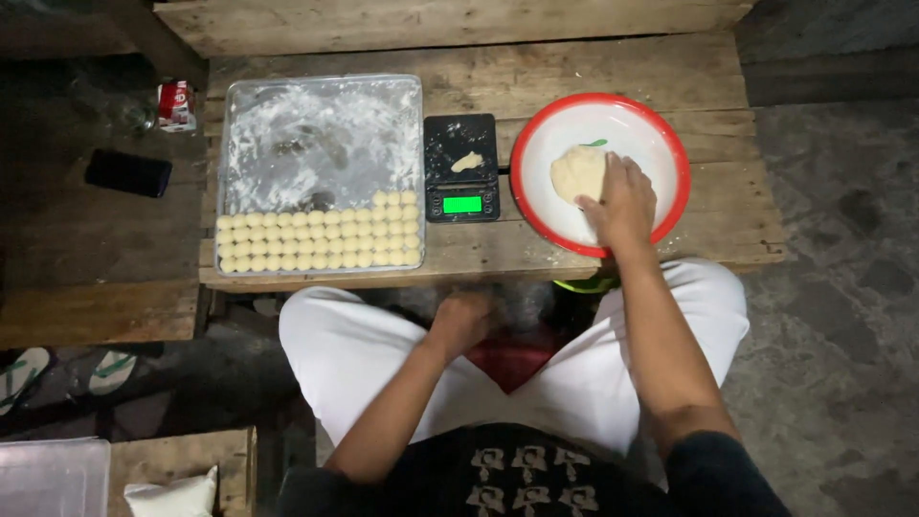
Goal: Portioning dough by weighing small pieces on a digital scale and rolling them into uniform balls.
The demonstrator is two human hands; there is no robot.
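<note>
While I watched from the head camera, my right hand [624,198] lay spread, fingers pressed on the dough lump [577,173] inside the red-rimmed bowl [536,206] at three o'clock on the wooden surface [574,81]. My left hand [463,321] hung curled near six o'clock; I could not tell whether it held anything. At nine o'clock, a floured tray [321,124] held rows of dough balls [321,242], with a black scale [461,168] between tray and bowl.
</note>
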